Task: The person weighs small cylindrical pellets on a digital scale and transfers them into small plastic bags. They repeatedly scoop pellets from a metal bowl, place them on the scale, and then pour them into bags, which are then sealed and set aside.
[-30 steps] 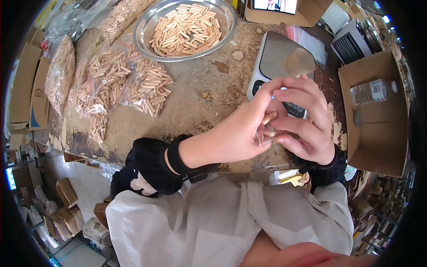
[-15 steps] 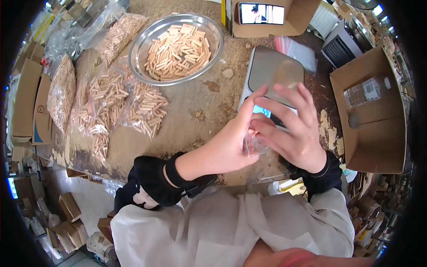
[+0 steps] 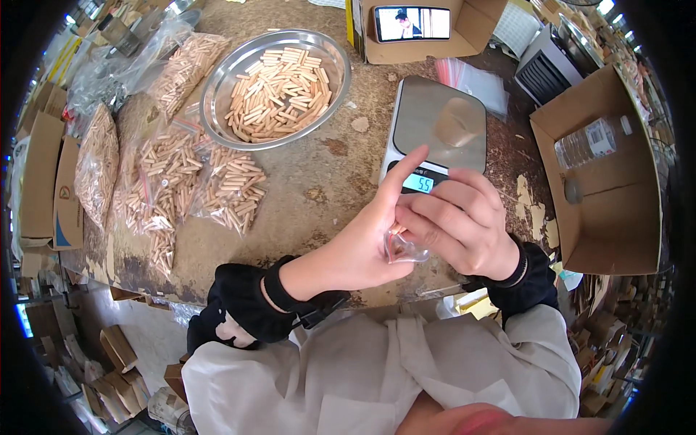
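In front of the digital scale [image 3: 442,109], my left hand [image 3: 355,243] grips a small clear zip bag [image 3: 410,255] with a red strip. Its thumb side rises beside the lit display. My right hand [image 3: 464,223] is closed, its bent fingers pinched at the bag's mouth. A bit of pale wood shows there between the two hands; the fingers hide most of it. The scale's steel plate carries only a dull reflection. To the left, a steel bowl [image 3: 211,116] holds a heap of short wooden dowels [image 3: 279,94].
Clear bags of dowels [image 3: 232,188] lie on the worn table's left side, beside cardboard boxes [image 3: 69,192]. Behind the scale are flat zip bags [image 3: 475,85] and a phone [image 3: 412,24] propped in a carton. At right, an open carton [image 3: 609,217] contains a plastic bottle [image 3: 586,145].
My right hand's fingers have come down from above the scale and curled in at the bag's mouth. My left hand has shifted slightly left, and the scale's display is now in plain view.
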Tool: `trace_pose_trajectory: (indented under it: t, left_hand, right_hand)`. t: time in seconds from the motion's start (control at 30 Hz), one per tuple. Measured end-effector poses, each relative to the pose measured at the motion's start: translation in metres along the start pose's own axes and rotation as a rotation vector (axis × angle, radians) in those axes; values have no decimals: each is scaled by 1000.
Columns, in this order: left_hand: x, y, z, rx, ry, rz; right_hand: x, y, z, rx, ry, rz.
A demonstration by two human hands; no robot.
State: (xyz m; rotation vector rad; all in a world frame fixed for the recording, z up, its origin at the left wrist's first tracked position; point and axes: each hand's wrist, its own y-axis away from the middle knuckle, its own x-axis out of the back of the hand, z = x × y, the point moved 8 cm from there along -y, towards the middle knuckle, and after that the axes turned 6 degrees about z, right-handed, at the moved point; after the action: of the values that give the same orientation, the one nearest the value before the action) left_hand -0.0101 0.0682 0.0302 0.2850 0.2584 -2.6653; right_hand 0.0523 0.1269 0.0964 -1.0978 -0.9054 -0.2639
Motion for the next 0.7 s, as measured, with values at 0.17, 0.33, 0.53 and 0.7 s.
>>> trace_pose_trajectory:
  t: [0.17,0.33,0.53,0.7]
  left_hand:
    - [-3,1,-3,50,45,-39]
    - [-4,-1,-1,68,107,-42]
    - [-5,-2,1,56,88,-59]
    - [-4,-1,-8,96,121,-38]
  right_hand:
    - [6,-3,-6,35,34,58]
    - [2,-2,-3,11,47,60]
    - [-2,-1,2,-42,-12,50]
    - [-7,3,13,-94,-198,33]
